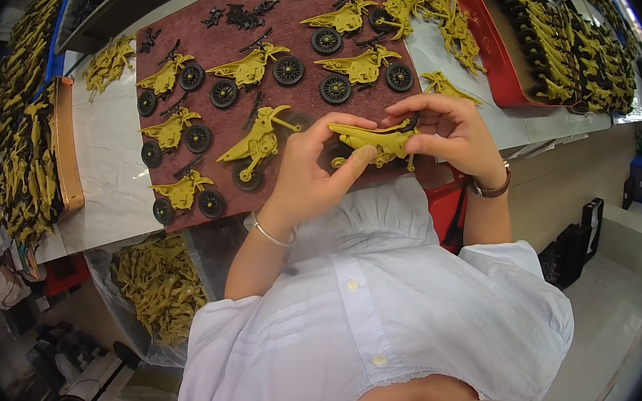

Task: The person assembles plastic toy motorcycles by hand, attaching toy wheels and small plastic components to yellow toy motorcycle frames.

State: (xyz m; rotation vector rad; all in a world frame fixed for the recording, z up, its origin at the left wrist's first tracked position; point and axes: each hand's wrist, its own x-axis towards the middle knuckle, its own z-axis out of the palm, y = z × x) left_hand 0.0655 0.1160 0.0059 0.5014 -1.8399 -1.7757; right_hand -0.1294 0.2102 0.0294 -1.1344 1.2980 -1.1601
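Note:
Between my two hands, just above the near edge of the dark red cloth (202, 33), is a yellow toy motorcycle body (377, 141). My left hand (310, 166) pinches its left end, thumb on the near side. With its fingers curled round the other end, my right hand (451, 132) grips a spot beside a small black part. Left of my left hand lies a tilted yellow motorcycle body (258, 140) with a black wheel (248, 178) under it. Several more yellow bodies, each with two black wheels and a loose black handlebar piece, lie in rows on the cloth.
Small black parts (247, 16) lie at the cloth's far side. Loose yellow bodies (109, 64) are heaped left of it, others (456, 30) to its right. A red box (496, 64) of motorcycles stands at right, a cardboard box (67, 149) at left. Below the table is a bag of yellow parts (160, 288).

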